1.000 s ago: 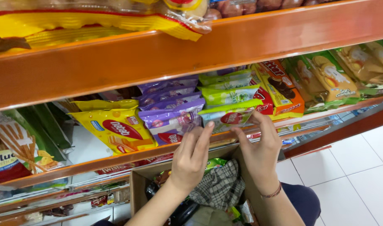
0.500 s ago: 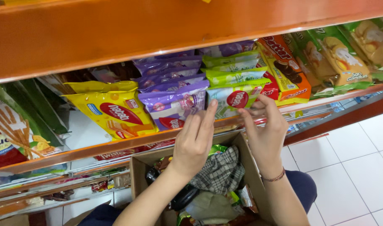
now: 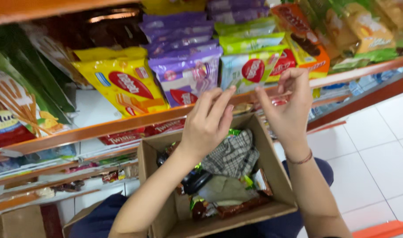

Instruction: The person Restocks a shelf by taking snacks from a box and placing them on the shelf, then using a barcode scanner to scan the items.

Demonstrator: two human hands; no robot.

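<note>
Left grip (image 3: 208,121) and right grip (image 3: 289,103): I see both open, fingertips by the pale-blue snack packet (image 3: 243,72) on the orange shelf (image 3: 122,125), above the cardboard box (image 3: 272,176).

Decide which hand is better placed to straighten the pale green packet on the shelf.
Probably the left hand: its fingertips reach the pale green packet's lower edge. The right hand hangs just right of it, fingers curled.

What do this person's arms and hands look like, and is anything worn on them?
Both forearms are bare, with no sleeves in view and no gloves. The left hand wears no rings or bands that show. The right hand has a thin reddish-brown cord bracelet around its wrist. The fingernails look short and unpainted.
</note>
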